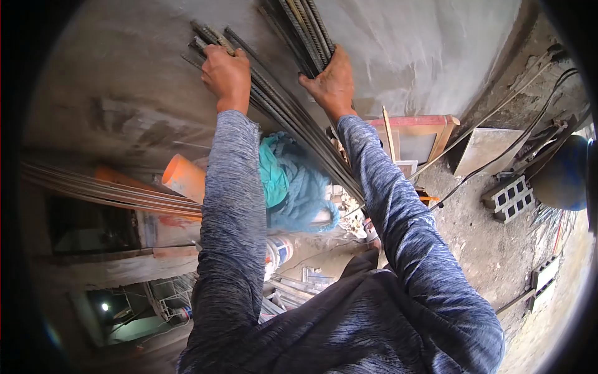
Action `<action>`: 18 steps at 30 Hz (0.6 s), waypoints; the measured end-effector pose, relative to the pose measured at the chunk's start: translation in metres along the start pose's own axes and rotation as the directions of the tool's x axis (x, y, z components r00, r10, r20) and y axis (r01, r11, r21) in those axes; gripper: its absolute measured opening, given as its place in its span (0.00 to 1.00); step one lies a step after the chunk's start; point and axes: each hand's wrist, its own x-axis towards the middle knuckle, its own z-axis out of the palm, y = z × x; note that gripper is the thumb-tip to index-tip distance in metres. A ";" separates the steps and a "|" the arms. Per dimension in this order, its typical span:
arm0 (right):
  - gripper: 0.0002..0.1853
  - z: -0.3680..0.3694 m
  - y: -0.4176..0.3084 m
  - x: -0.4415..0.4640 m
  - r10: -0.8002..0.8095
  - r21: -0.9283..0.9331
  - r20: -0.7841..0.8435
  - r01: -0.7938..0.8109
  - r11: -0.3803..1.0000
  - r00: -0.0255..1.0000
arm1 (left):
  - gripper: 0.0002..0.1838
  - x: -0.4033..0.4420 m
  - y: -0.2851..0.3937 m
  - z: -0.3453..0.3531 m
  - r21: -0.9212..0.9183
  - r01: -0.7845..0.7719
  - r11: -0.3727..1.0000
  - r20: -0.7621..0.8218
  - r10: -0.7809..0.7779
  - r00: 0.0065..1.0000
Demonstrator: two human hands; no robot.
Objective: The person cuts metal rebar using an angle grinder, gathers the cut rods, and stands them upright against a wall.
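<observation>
Up against the grey wall, my left hand (pixel 227 73) is closed on a bundle of steel rebar (pixel 280 103), near its upper ends. That bundle slants down to the right and passes behind my right forearm. My right hand (pixel 333 82) is wrapped round a second group of rebar (pixel 306 28), with the thumb on its left side. These ribbed bars run up past the top of the view. My right palm and the bars within it are partly hidden. Below the slanting bundle hangs a heap of blue rope (pixel 299 187) with a green cloth (pixel 272 171) beside it.
An orange pipe (pixel 185 177) and long thin rods (pixel 112 193) lie on the left. To the right are a wooden frame with a red edge (pixel 414 121), dark cables (pixel 486 171), concrete blocks (pixel 511 198) and a blue rounded container (pixel 564 171). A bucket (pixel 278 252) stands below the rope.
</observation>
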 end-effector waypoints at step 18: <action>0.48 -0.001 0.005 0.002 0.042 0.067 0.042 -0.045 0.997 0.998 | 0.27 0.003 -0.010 -0.001 -0.130 0.096 0.987 0.104 -0.083 0.991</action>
